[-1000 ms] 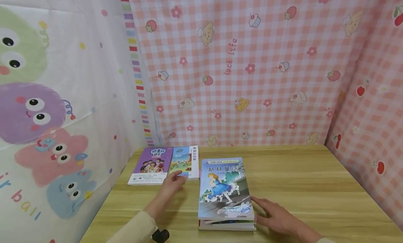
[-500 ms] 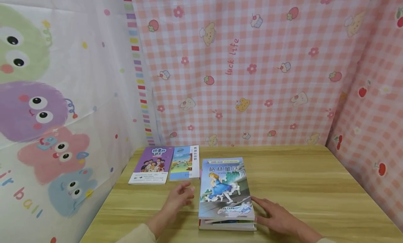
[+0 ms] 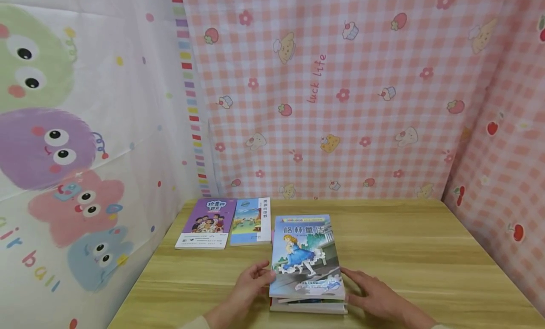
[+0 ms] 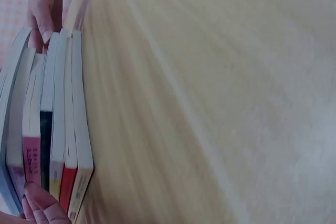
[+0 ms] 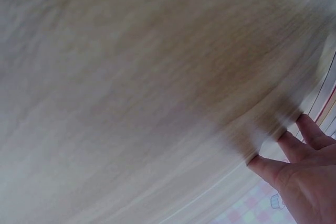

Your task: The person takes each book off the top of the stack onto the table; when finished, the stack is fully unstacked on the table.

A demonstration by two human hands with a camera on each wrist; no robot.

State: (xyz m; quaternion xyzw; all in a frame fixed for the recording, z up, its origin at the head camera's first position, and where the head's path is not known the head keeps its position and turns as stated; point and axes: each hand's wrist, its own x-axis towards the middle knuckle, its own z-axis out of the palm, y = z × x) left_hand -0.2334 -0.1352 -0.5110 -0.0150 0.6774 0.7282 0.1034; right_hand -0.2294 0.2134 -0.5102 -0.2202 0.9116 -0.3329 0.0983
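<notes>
At the table (image 3: 404, 246), left hand (image 3: 251, 285) and right hand (image 3: 374, 293), unclenched, touch stacked books (image 3: 303, 262) from opposite sides.

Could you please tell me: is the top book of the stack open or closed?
Closed: the top book lies flat on the stack, its illustrated front facing up.

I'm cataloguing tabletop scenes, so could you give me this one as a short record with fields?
Main item: book stack, Grimm's Fairy Tales book on top
Left hand: touches the coloured spines
Right hand: touches the stack's opposite side
Back left: purple-covered book beside blue-and-white book, both flat
Surface: wood-grain table
Backdrop: pink gingham curtain
</notes>
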